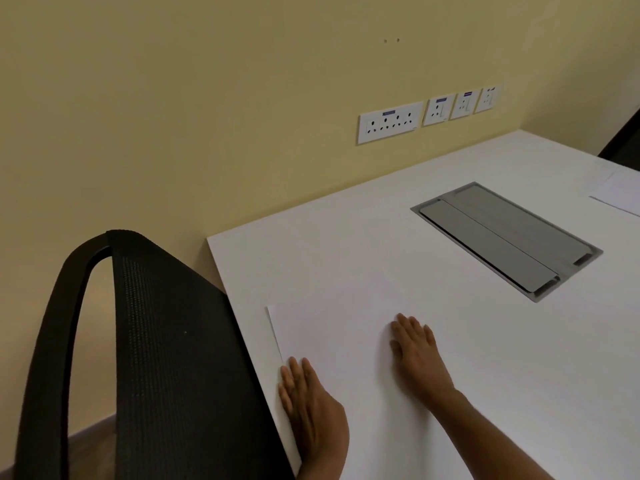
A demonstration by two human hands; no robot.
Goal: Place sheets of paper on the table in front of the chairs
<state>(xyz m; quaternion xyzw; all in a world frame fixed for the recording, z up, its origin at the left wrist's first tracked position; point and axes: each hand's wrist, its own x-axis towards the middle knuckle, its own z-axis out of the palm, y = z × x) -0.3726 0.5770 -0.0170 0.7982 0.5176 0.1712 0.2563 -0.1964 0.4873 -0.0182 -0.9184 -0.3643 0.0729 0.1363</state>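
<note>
A white sheet of paper (332,334) lies flat on the white table (346,244), close to its near left edge, in front of a black mesh chair (156,341). My left hand (308,407) rests palm down on the sheet's near left corner at the table edge, fingers slightly apart. My right hand (415,355) lies flat on the sheet's right part, fingers spread. Neither hand grips anything. A second white sheet (620,192) lies at the far right of the table, cut off by the frame edge.
A grey cable hatch (505,237) is set flush into the table's middle. Wall sockets (391,121) line the yellow wall behind. Part of another dark chair (623,140) shows at the far right. The chair back stands against the table's left edge.
</note>
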